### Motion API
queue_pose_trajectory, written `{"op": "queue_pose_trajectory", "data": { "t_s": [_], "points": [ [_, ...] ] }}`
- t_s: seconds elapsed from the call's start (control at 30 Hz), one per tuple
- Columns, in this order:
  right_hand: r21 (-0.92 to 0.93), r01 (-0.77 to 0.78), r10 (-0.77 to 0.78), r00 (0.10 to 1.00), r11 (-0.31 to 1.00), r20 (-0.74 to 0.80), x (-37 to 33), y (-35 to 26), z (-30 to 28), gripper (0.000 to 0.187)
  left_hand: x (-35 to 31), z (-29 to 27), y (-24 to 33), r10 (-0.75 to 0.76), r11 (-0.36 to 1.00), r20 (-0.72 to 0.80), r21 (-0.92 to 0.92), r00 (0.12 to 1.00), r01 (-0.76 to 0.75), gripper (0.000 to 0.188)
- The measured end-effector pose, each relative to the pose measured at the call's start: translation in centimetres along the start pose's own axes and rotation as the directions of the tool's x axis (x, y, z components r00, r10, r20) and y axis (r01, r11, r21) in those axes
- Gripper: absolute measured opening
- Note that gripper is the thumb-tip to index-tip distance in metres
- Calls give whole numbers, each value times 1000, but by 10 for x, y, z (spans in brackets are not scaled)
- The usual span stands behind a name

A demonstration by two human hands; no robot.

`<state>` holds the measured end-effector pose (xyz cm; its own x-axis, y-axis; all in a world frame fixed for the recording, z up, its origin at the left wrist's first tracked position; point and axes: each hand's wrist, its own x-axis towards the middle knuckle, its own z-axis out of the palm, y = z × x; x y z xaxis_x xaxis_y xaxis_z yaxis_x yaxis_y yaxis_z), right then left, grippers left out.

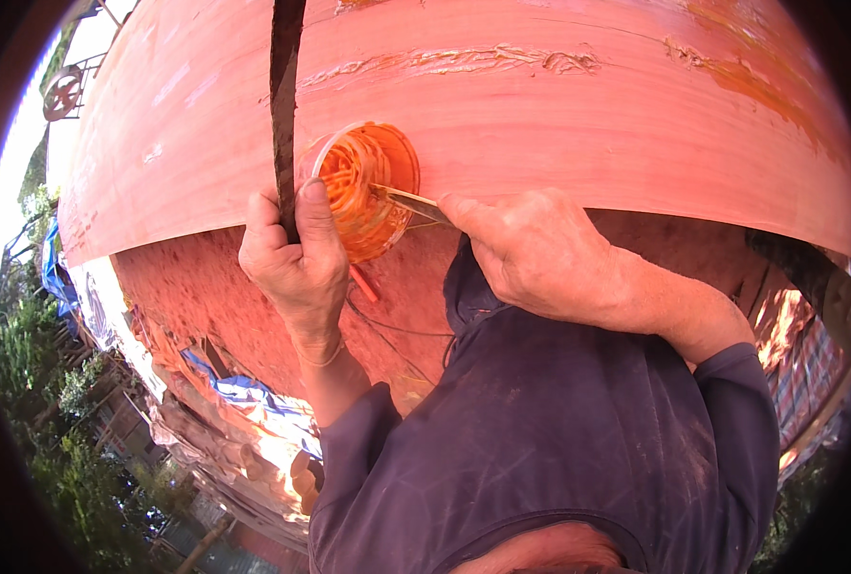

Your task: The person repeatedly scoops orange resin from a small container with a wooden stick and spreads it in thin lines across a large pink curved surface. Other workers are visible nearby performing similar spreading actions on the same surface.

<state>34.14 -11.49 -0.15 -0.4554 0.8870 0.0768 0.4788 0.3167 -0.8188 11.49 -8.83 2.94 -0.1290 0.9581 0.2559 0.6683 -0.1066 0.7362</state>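
My left hand [296, 251] is closed around the lower end of a long, narrow, dark strip [285, 105], thumb pressed along its side. The strip stands out away from me across the pink surface. My right hand [540, 251] grips a thin flat-bladed tool [414, 203], its forefinger stretched along the blade. Orange paste coats the tool's tip, which is over the mouth of a clear plastic tub [404, 153]. Thick orange paste [354, 196] smears the tub's inside. The tub is between my hands; what it rests on is hidden.
A broad pinkish-red board-like surface [502, 124] curves across the far side, with ridges of brownish paste [454, 60] on it. Below its near edge lies reddish ground [206, 297] with a dark cord [387, 330]. A blue-and-white sheet [253, 397] and greenery [81, 478] are at the left.
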Motion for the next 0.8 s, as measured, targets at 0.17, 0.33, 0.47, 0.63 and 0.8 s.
{"op": "queue_pose_trajectory", "data": {
  "t_s": [0.17,0.33,0.47,0.63,0.8],
  "points": [
    [80,4,-3,1000,997,-11,3,-1,-1,30,1,0,-2,8,1000,-16,-6,1000,-8,18],
    [128,21,-18,1000,992,-18,4,1,0,3,-2,-4,-1,-37,999,13,11,999,37,16],
    [158,-4,1,1000,987,17,3,0,5,7,-6,2,3,-4,1000,32,17,999,3,15],
    [215,-37,31,999,976,31,1,1,8,14,-12,12,6,-18,999,-22,-34,1000,17,15],
    [69,23,-25,999,997,36,7,1,-2,32,-13,-6,7,-26,1000,-63,0,998,26,17]
  ]
}}
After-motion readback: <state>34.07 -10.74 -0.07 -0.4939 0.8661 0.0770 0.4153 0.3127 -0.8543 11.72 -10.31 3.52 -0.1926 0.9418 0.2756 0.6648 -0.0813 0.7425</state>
